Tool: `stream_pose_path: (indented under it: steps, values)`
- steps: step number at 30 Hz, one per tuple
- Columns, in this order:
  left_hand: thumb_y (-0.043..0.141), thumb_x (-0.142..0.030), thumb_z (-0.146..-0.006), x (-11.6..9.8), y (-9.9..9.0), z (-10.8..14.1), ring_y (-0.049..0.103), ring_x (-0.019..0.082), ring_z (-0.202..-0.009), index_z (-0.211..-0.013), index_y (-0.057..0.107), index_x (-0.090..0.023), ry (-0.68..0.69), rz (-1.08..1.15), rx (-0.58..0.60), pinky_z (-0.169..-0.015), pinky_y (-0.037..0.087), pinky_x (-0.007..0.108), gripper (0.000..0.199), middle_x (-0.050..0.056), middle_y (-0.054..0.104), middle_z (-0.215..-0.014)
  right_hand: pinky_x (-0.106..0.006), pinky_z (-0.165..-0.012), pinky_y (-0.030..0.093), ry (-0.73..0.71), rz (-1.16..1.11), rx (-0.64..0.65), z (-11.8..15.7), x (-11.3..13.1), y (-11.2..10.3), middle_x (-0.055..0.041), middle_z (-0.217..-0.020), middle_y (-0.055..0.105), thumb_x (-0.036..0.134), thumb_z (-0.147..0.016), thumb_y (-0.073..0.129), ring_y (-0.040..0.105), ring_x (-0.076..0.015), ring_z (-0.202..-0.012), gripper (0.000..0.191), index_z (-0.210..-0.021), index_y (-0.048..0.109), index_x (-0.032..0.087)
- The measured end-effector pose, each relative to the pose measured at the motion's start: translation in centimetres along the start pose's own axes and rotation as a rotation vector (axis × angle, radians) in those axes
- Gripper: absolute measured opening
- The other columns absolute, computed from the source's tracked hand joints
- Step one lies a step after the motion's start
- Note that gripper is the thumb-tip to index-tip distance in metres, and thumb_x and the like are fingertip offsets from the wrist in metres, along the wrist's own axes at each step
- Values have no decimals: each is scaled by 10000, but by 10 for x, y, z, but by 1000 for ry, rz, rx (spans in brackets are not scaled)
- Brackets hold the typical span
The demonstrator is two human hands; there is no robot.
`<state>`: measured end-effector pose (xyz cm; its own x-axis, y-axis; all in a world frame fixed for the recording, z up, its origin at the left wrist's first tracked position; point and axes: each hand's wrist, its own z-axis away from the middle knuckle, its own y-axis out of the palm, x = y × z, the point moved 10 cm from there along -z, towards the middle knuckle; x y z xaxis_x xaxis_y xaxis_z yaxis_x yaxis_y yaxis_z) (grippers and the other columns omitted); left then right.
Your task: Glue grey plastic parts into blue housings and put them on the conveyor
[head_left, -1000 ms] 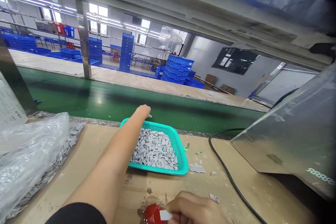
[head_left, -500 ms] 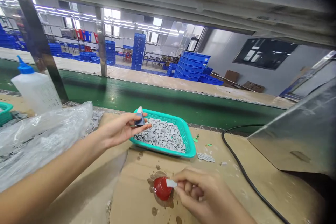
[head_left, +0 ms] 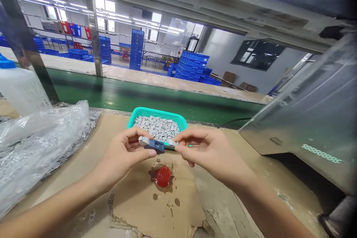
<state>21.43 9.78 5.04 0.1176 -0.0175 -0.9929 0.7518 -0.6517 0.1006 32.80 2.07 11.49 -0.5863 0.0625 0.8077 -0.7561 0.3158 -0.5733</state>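
Observation:
My left hand (head_left: 129, 150) grips a small dark blue plastic part (head_left: 156, 145) with a light grey piece (head_left: 144, 141) sticking out of its left end. Close to its right end, my right hand (head_left: 199, 145) pinches a small light grey plastic piece (head_left: 172, 142) between thumb and fingers. The two parts nearly meet; whether they touch I cannot tell. Behind both hands stands a turquoise basket (head_left: 182, 121) full of small grey plastic pieces (head_left: 158, 126). Below the hands, a red cap-like dish (head_left: 163, 177) with a wet shine sits on stained cardboard (head_left: 145, 204).
Clear plastic bags (head_left: 55, 130) and a white bottle (head_left: 23, 89) with a blue cap lie to the left. At the right rises a slanted transparent panel (head_left: 304, 108). A green conveyor belt (head_left: 119, 95) runs across behind the basket; stacked blue crates (head_left: 192, 66) stand farther off.
My right hand has lifted the grey piece from the red dish up to the blue part. My left hand has turned the blue part sideways in front of the basket. The view has shifted.

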Motion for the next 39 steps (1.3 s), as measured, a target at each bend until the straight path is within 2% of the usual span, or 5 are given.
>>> stream_pose_path:
  steps: [7, 12, 22, 31, 39]
  values:
    - [680, -147, -578, -1, 8, 4, 586, 125, -689, -669, 565, -194, 42, 61, 54, -634, 473, 217, 154, -19, 623, -690, -228, -587, 509, -67, -170, -1, 0, 4, 16, -45, -826, 584, 172, -631, 610, 576, -141, -726, 40, -660, 629, 152]
    - [669, -144, -597, -1, 9, 4, 593, 116, -709, -662, 536, -192, 43, 78, 72, -676, 484, 221, 156, -29, 617, -693, -240, -616, 514, 47, -239, 79, 3, -8, 28, -22, -750, 626, 161, -661, 579, 599, -134, -668, 88, -734, 628, 158]
    - [638, -155, -638, -5, 11, 8, 584, 122, -730, -695, 512, -171, 59, -20, 95, -701, 483, 253, 139, -18, 607, -726, -260, -633, 534, 23, -243, 42, 3, -9, 29, -32, -774, 618, 143, -653, 576, 602, -136, -661, 78, -700, 638, 146]
    - [646, -202, -650, -16, 7, 11, 589, 113, -724, -679, 543, -174, 175, -136, 28, -674, 476, 210, 110, -27, 615, -705, -233, -663, 513, -322, 56, -101, 13, 21, 29, -62, -828, 626, 65, -724, 499, 600, -142, -760, 203, -711, 685, 146]
    - [678, -200, -615, -18, -4, 15, 607, 137, -722, -703, 617, -176, 226, -254, -95, -689, 481, 224, 109, -15, 644, -711, -180, -760, 489, -587, 277, -270, 43, 44, 43, -153, -990, 577, 5, -718, 433, 560, -155, -912, 291, -937, 624, 14]
